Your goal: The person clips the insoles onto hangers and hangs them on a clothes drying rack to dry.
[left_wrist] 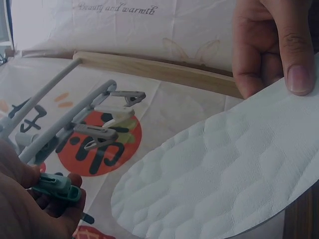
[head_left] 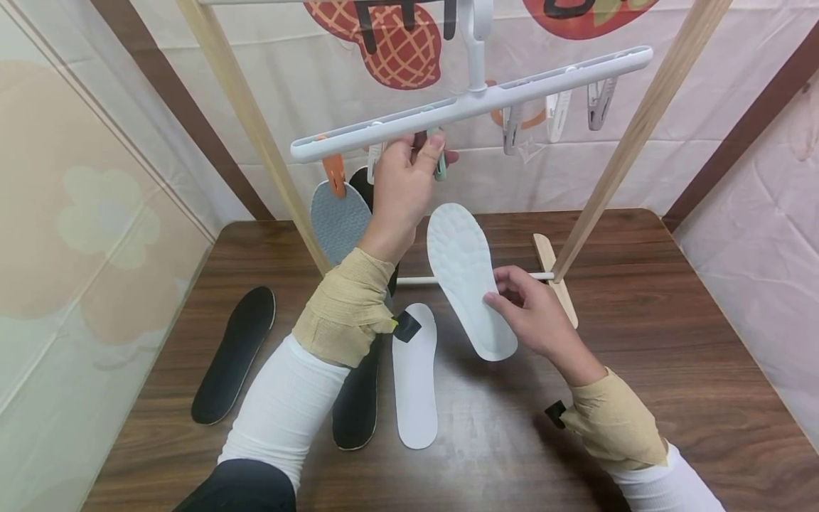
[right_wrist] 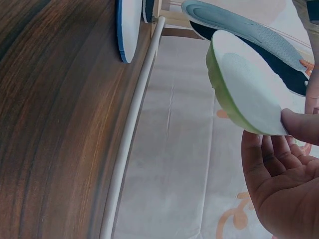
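Note:
My left hand [head_left: 406, 185] pinches a teal clothespin [left_wrist: 57, 188] that hangs under the white hanger bar [head_left: 467, 107]. In my right hand [head_left: 534, 313] is a white insole [head_left: 470, 277] with a quilted surface, gripped at its edge between thumb and fingers. Its toe end points up toward the left hand, below the bar. The right wrist view shows the insole's green side edge. To the left, a grey insole [head_left: 339, 220] hangs from an orange clothespin [head_left: 334, 174]. A black insole [right_wrist: 279, 67] hangs beside it, partly hidden by my left arm.
A black insole [head_left: 233, 355] lies at the table's left, another black insole [head_left: 355, 405] and a white insole [head_left: 416, 384] near the middle. Grey and white clothespins [head_left: 559, 115] hang along the bar's right half. Wooden rack legs [head_left: 640, 142] flank the bar; a white rod [right_wrist: 132, 129] crosses low.

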A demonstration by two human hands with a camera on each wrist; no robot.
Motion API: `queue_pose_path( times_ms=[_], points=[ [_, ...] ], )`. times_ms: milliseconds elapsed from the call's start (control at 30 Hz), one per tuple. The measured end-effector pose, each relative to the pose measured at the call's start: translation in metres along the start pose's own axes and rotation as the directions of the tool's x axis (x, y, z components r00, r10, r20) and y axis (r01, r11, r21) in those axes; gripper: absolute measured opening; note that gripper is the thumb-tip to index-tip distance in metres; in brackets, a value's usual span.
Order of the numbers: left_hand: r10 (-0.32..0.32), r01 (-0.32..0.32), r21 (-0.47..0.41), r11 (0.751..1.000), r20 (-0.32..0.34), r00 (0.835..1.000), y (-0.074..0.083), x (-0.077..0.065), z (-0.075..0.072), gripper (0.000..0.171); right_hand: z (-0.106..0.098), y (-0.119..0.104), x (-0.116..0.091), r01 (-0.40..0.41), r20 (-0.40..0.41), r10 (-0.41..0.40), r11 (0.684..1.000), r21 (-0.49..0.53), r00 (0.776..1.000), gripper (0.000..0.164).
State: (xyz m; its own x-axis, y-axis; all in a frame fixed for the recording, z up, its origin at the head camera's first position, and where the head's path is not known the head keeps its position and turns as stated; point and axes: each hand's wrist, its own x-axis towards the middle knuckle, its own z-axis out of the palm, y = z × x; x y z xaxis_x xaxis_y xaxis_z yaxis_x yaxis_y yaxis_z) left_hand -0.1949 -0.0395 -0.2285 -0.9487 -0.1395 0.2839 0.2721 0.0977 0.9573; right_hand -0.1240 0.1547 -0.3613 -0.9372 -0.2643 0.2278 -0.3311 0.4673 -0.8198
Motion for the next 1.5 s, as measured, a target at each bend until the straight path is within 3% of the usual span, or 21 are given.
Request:
queue_pose_path(
  times_ms=[667, 967, 1500],
  points=[
    [0.028, -0.028, 0.011, 1.0, 0.004, 1.0, 0.0, -0.001, -0.002, 0.023, -0.003, -0.004, 0.006, 0.003, -0.006, -0.002, 0.999, 0.033, 1.0, 0.023],
    [-0.008, 0.009, -0.025, 1.0, 0.023, 1.0, -0.002, 0.0, 0.0, 0.022, -0.003, -0.007, 0.007, 0.005, -0.013, -0.004, 0.998, 0.056, 1.0, 0.024],
    [-0.006, 0.006, -0.019, 1.0, 0.015, 1.0, -0.003, 0.001, 0.0, 0.025, -0.006, -0.012, 0.012, 0.028, -0.038, -0.026, 0.999, 0.046, 0.999, 0.024]
  ],
)
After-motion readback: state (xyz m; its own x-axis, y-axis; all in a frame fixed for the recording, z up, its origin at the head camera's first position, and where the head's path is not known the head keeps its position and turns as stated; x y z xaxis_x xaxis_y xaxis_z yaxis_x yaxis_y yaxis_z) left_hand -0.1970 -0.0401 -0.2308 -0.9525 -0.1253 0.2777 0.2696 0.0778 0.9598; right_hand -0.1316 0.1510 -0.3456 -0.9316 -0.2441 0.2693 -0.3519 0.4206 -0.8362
